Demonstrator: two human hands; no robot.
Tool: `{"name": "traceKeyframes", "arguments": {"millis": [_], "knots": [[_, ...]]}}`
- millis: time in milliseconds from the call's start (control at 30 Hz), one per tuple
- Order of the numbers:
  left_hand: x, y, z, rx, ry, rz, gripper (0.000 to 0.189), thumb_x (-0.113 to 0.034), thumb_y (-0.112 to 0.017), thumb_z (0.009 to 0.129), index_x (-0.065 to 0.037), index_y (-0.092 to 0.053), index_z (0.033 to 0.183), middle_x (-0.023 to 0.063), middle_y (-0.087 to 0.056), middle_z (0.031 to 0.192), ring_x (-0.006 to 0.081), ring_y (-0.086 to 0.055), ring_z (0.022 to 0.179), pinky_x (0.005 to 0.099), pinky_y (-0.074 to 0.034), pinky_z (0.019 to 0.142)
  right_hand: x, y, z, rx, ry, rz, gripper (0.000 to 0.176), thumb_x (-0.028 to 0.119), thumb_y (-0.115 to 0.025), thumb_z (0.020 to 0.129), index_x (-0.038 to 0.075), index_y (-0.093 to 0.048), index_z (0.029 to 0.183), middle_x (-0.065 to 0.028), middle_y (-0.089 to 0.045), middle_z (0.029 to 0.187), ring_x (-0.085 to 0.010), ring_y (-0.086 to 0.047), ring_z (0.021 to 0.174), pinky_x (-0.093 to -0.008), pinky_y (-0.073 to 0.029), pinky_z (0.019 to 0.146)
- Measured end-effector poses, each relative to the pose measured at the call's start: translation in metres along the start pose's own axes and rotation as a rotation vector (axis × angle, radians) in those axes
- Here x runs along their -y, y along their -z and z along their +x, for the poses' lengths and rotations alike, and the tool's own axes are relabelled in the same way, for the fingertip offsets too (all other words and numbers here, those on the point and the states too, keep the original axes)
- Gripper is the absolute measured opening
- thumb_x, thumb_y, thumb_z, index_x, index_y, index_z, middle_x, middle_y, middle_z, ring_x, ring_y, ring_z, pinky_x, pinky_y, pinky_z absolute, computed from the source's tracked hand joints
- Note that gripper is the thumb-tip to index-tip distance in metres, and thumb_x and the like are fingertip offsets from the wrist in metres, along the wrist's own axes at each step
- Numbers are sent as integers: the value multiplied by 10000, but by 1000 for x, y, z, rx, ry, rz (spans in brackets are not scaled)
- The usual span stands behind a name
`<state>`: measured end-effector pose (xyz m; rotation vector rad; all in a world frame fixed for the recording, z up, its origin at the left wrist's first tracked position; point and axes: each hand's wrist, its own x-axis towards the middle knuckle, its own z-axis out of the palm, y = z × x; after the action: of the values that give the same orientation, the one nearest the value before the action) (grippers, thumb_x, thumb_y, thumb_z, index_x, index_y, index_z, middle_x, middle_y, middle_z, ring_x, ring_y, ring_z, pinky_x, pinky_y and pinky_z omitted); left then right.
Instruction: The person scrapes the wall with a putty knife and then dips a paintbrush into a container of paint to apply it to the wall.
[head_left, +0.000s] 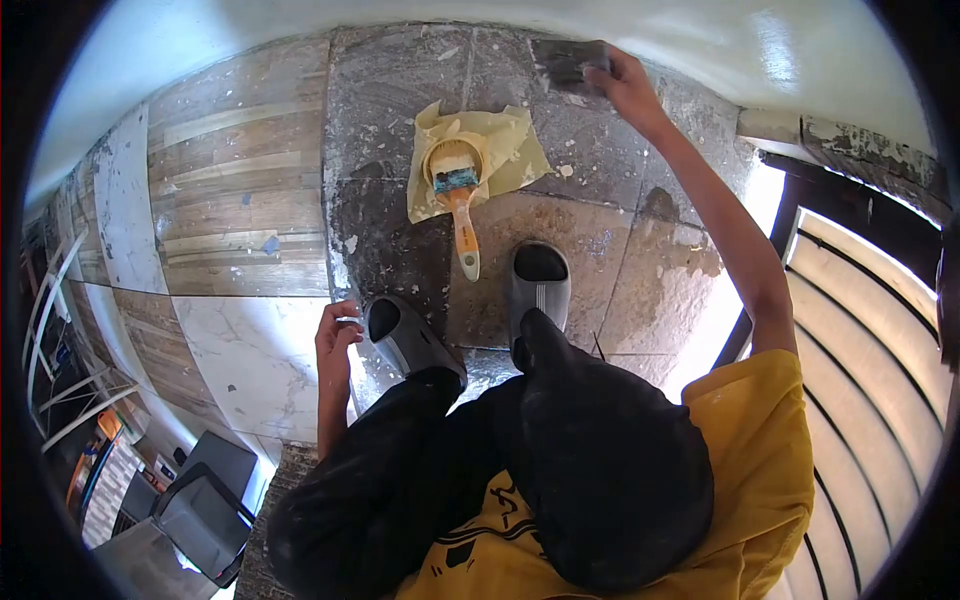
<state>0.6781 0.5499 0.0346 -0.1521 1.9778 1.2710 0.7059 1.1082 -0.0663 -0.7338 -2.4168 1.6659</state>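
My right hand [622,84] reaches out to the foot of the white wall, fingers closed on the near edge of a dark, flat rectangular sheet [566,66]. The sheet lies close over the floor tiles, and its exact kind is unclear. My left hand [338,332] hangs beside my left shoe [408,335], fingers loosely bent and apart, with nothing in it. Ahead of my feet, a paintbrush [464,225] with a pale wooden handle rests across a round yellowish tub [478,150]. Under the tub is a crumpled yellow sheet [520,165].
Grey floor tiles [390,90] carry white specks and dust. Wood-pattern tiles [240,140] run along the left. The white wall [690,40] curves round the front. A barred gate [860,330] stands at right, and a dark chair [205,510] at lower left.
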Motion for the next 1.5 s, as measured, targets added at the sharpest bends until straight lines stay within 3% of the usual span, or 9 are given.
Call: {"name": "traceKeyframes", "arguments": {"millis": [100,233,367,600,833,967,1133,1267,1500], "knots": [[9,-3,-3,41,33,-5,344,-73,-542,843,-39,-594,1182,50,-605,1087,142,-582,879,275,-469,758,22,-20,12,46,609,-686,400,39,-632,889,175,-657,1264,-55,-683,1172,-259,-614,1104,-412,-440,1019],[11,-5,1,49,50,34,346,-64,-537,841,-44,-596,1182,45,-599,1077,144,-576,876,271,-471,749,36,-63,31,113,877,-1069,518,38,-657,782,208,-661,1271,-15,-628,1306,-231,-533,1241,-399,-411,1061],[12,4,3,71,27,89,330,-78,-526,856,-86,-595,1179,18,-595,1078,121,-564,885,261,-457,768,0,-53,45,184,779,-1190,543,63,-668,770,219,-650,1289,-1,-623,1321,-221,-531,1240,-391,-402,1066],[23,5,-5,27,128,55,330,-70,-548,847,-62,-588,1174,50,-596,1092,150,-573,903,280,-474,769,-60,64,-16,241,613,-1301,684,12,-719,719,220,-600,1359,2,-595,1383,-229,-517,1283,-402,-402,1101],[26,6,4,61,112,66,334,-94,-545,844,-58,-591,1174,49,-591,1087,151,-572,900,275,-468,767,-104,179,-81,164,283,-1360,643,-11,-579,806,246,-575,1395,-19,-585,1399,-263,-518,1283,-439,-401,1093],[21,4,7,75,98,92,329,-107,-546,852,-64,-593,1174,46,-588,1084,144,-567,894,270,-465,769,-104,190,-90,119,229,-1370,611,-5,-594,800,237,-608,1362,-20,-594,1384,-261,-521,1278,-439,-403,1087],[14,-6,9,95,99,111,330,-83,-523,847,-72,-589,1170,25,-587,1078,130,-556,893,268,-454,771,-56,125,-61,32,593,-1162,602,-30,-645,744,184,-643,1307,-40,-608,1349,-262,-522,1256,-412,-408,1091],[3,-1,4,98,50,117,338,-59,-495,831,-61,-589,1155,17,-584,1065,115,-540,871,250,-442,758,-90,139,-55,128,573,-1210,615,-16,-658,737,179,-634,1320,-34,-581,1392,-263,-503,1282,-427,-381,1127],[16,-12,11,98,51,60,353,-63,-520,828,-42,-592,1172,48,-594,1062,124,-576,847,243,-482,719,-105,195,-104,-59,356,-1297,590,-61,-614,714,176,-684,1249,-26,-622,1341,-274,-524,1267,-443,-394,1103]]}}
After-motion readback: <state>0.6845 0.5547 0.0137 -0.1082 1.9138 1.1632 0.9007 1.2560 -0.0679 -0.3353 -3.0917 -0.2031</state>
